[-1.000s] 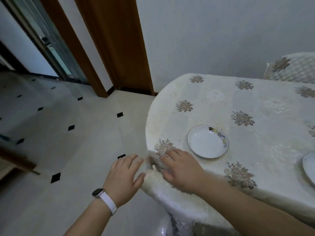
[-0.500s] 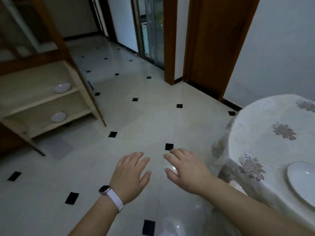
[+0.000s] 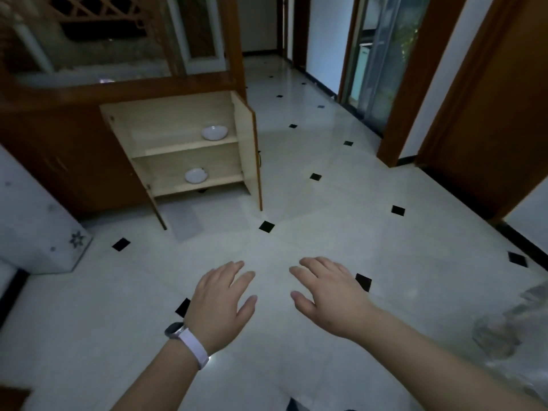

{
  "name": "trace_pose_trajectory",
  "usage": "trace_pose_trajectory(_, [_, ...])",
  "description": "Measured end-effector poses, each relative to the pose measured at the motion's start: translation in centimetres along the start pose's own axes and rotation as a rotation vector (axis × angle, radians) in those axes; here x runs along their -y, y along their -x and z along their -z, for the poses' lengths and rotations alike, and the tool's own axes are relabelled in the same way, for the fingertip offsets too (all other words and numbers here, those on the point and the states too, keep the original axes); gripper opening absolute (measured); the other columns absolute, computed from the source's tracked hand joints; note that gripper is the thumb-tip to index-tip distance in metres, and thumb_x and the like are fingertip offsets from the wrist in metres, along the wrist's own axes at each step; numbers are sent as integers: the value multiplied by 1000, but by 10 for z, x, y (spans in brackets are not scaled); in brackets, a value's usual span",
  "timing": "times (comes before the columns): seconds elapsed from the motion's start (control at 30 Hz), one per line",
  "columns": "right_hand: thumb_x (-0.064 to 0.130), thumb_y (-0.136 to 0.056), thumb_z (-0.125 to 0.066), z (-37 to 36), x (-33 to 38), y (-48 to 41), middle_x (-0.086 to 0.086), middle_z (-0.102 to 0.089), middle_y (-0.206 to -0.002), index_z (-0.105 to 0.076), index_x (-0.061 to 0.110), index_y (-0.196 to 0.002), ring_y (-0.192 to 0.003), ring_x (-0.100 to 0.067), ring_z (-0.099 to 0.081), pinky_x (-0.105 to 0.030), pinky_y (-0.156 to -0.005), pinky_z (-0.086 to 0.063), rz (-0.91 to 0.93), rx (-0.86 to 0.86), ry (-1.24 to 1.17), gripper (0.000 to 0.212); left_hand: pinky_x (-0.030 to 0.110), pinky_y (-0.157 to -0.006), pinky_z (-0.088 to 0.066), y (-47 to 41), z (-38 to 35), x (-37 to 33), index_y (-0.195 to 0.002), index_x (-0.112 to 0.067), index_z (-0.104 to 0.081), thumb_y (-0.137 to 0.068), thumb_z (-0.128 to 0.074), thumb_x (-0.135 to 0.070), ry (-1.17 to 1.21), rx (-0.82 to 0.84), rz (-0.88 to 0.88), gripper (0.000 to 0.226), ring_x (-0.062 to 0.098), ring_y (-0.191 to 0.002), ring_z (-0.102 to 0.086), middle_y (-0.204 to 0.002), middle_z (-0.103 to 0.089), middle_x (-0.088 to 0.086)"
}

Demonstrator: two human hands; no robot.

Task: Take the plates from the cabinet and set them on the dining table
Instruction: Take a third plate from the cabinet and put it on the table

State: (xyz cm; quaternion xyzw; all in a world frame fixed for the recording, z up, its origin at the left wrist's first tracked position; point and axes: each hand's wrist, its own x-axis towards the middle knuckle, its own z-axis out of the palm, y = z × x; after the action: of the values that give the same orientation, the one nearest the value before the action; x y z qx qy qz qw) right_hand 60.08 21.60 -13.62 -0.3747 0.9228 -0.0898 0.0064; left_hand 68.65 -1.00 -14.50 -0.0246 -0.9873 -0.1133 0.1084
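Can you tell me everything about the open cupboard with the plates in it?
The cupboard is low, set in a dark brown wooden unit against the wall. Its inside looks like pale wood, with two shelves. Both doors are swung wide open. One white plate sits on the upper shelf, another plate on the lower. It stands on the tiled floor; no hand touches it.

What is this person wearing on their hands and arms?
Both forearms are bare, with no sleeves in view. The left hand has a watch at the wrist: a dark face on a pale lilac-white strap. The right hand wears nothing: no gloves, and no rings that I can see.
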Motion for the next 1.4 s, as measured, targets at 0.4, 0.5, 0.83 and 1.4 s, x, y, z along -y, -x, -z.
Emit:
trace_pose_trajectory(0.4, [49, -92, -43, -26, -64, -165, -5, -56, -135, -56, 20, -131, -123, -26, -50, -39, -98, -40, 154, 26, -90, 50, 50, -94, -49, -111, -30, 64, -118, -14, -68, -78, -73, -31, -134, 19, 173, 43, 31, -112, -62, -124, -65, 12])
trace_pose_trajectory(0.5, [50, -92, -40, -23, -97, -211, -4, -55, -137, -55, 22, -132, -125, -25, -48, -39, -100, -39, 172, 57, -105, 51, 49, -94, -48, -161, -32, 74, -118, -14, -68, -80, -70, -32, -159, 9, 196, 42, 31, -112, -62, -123, -65, 12])
trace_pose_trajectory(0.83, [53, -94, -35, -10, -175, -341, 0, -45, -146, -46, 26, -138, -132, -21, -38, -38, -106, -31, 257, 75, -107, 53, 46, -94, -47, -291, -42, 90, -117, -14, -67, -84, -59, -35, -159, -71, 220, 40, 31, -110, -62, -122, -64, 10])
trace_pose_trajectory(1.4, [54, -93, -35, -41, -103, -557, -1, -46, -145, -48, 26, -138, -133, -21, -39, -38, -105, -32, 310, 117, -34, 54, 45, -97, -45, -365, -41, 303, -118, -17, -66, -86, -46, -40, -128, -84, 309, 45, 29, -114, -61, -123, -65, 8])
